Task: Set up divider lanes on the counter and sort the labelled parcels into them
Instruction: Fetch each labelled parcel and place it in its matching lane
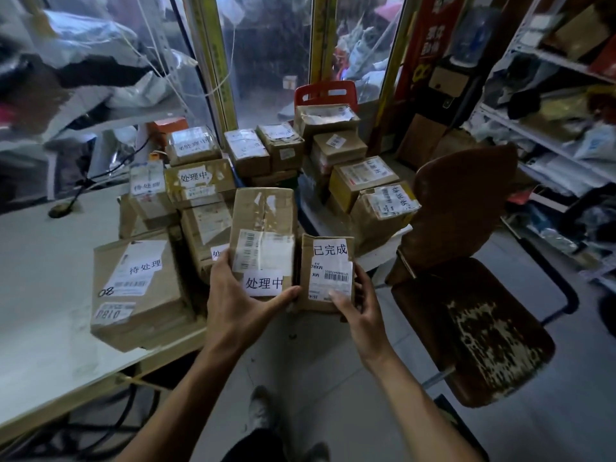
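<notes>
Counter: we see a pale grey-white counter (40, 278) at left, brown cardboard parcels (200, 181) crowded over its right end.
Left hand (240, 295): fingers wrapped on a tall brown carton labelled 处理中 (263, 235), held at the counter's right edge.
Right hand (358, 303): pinching a smaller brown carton labelled 已完成 (326, 271), touching the first.
Room: worn brown chair (466, 261) right of the counter; metal shelves (550, 128) beyond.

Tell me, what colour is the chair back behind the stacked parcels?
Red, on the plastic chair back; the head view is the only one.
</notes>
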Demonstrator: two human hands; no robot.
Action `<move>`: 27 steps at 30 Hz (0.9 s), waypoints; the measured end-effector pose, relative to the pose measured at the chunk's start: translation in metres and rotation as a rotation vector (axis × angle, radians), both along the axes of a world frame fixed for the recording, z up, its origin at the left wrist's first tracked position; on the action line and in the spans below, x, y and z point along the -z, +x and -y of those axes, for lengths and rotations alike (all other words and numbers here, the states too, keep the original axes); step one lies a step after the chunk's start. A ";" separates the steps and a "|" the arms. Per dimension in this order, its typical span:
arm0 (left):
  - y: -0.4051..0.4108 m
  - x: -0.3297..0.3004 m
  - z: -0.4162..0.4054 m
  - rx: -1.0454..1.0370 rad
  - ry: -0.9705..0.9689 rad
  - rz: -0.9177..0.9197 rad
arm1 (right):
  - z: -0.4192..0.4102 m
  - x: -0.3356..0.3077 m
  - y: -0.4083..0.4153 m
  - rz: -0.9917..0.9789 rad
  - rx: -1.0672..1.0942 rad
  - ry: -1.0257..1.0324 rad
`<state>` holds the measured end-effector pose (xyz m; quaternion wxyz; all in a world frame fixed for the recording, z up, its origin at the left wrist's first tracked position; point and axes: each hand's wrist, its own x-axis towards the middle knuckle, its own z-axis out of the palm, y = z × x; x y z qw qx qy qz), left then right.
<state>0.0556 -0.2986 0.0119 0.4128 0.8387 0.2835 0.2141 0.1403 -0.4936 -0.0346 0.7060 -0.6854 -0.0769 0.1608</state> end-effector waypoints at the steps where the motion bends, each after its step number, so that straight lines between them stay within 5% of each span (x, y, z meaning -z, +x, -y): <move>1: 0.005 0.001 -0.001 0.001 0.001 -0.002 | -0.001 0.002 0.006 -0.008 0.001 -0.005; 21: 0.079 -0.010 -0.084 -0.211 -0.007 0.072 | -0.088 0.013 0.115 -0.309 0.165 0.098; 27: 0.084 -0.007 -0.096 -0.318 -0.007 0.012 | -0.107 0.018 0.137 -0.068 0.178 -0.199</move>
